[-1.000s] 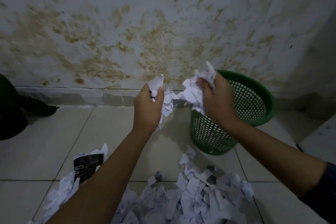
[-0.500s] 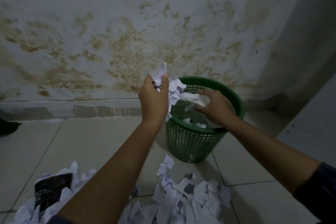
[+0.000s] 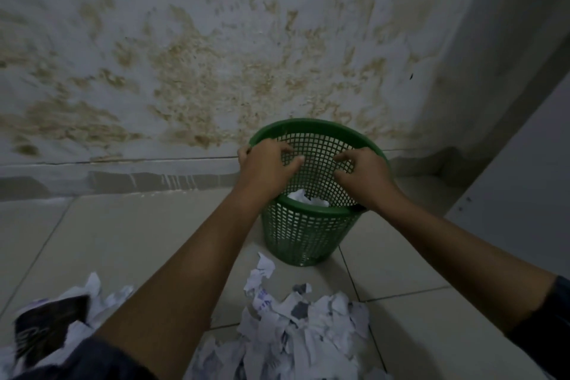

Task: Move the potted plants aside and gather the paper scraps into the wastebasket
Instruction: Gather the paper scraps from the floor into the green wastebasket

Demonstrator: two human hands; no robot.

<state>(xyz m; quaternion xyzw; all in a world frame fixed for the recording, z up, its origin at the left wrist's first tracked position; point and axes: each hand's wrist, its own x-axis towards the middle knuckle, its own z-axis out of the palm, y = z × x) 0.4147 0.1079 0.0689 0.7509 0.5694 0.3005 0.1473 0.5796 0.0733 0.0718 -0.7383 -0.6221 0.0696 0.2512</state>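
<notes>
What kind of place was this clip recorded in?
Probably an indoor room corner in a worn or damp building: pale tiled floor, a stained wall with brownish blotches, and a green mesh wastebasket beside torn paper scraps.

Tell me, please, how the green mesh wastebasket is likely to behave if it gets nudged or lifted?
The wastebasket looks like thin plastic mesh, so it is probably light and a bit flexible. It tapers to a narrower base, and only a few paper scraps show inside, so a sideways push near the rim may tip it. On the smooth floor tiles it might slide instead.
</notes>
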